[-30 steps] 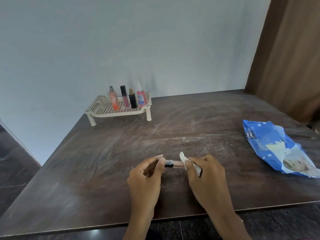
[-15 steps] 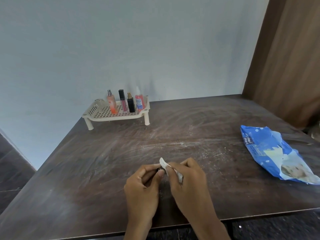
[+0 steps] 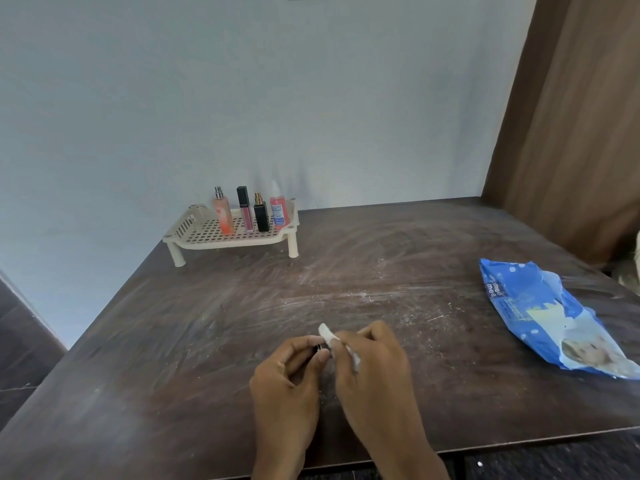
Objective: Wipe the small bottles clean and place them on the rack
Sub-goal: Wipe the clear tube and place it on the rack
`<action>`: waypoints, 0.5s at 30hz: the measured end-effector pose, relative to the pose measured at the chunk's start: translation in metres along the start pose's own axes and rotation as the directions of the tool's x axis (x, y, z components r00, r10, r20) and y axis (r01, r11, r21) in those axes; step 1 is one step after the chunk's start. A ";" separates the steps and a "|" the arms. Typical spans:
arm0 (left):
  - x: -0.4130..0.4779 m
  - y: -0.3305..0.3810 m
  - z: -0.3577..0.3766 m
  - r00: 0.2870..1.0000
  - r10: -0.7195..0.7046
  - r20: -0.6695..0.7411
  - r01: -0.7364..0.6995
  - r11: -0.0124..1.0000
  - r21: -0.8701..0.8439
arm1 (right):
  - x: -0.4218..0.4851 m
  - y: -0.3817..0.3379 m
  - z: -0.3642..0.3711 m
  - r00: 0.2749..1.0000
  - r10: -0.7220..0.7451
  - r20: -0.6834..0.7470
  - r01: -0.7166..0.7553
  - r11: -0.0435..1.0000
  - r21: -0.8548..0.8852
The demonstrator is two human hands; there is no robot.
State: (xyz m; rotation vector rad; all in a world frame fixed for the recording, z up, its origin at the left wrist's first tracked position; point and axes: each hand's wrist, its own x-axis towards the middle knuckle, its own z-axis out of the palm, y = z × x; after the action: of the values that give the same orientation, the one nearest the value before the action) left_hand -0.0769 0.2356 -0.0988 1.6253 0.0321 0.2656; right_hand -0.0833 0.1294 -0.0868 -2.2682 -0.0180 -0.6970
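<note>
Nearest the camera, over the front of the dusty dark-brown wooden table (image 3: 173, 375), the left hand (image 3: 287, 370) pinches a small dark-capped bottle (image 3: 317, 348) between thumb and fingertips. Only that dark end shows. The right hand (image 3: 374, 368) curls round a folded white wet wipe (image 3: 327, 335) and wraps it over the rest of the bottle, so the bottle sits mostly hidden between the two hands, low over the tabletop.

It is a fingertip hold on a slim, damp thing. If the wipe drags harder than the pinch resists, I judge the bottle could slip out, roll through the white powder smeared on the table and get dirty again.

Farther right lies a crumpled blue plastic wipes packet (image 3: 540, 317). At the far left, against the pale wall, a cream perforated plastic rack (image 3: 183, 226) carries four upright containers standing close together: a peach spray bottle (image 3: 223, 216), a pink gloss tube (image 3: 245, 209), a black gold-capped bottle (image 3: 261, 218) and a pink white-capped bottle (image 3: 278, 211). A careless placement beside them could topple the row.
</note>
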 end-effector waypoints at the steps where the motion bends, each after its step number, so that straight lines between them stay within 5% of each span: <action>1: 0.000 -0.001 -0.001 1.000 -0.008 -0.009 0.008 1.000 -0.017 | 0.000 -0.003 0.003 1.000 -0.018 0.016 0.018 1.000 0.012; 11: -0.003 0.006 0.001 0.999 0.045 -0.016 -0.045 0.999 0.002 | 0.000 0.035 -0.024 0.991 0.111 -0.073 -0.119 0.987 -0.108; 15: -0.003 0.006 0.002 0.995 0.100 -0.008 -0.099 0.992 0.082 | 0.001 0.018 -0.014 0.998 0.048 -0.050 -0.052 0.994 -0.096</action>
State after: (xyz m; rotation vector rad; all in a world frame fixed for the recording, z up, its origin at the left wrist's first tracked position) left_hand -0.0805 0.2323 -0.0934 1.7091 -0.0297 0.3546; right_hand -0.0856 0.1067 -0.0900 -2.3353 0.0975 -0.7397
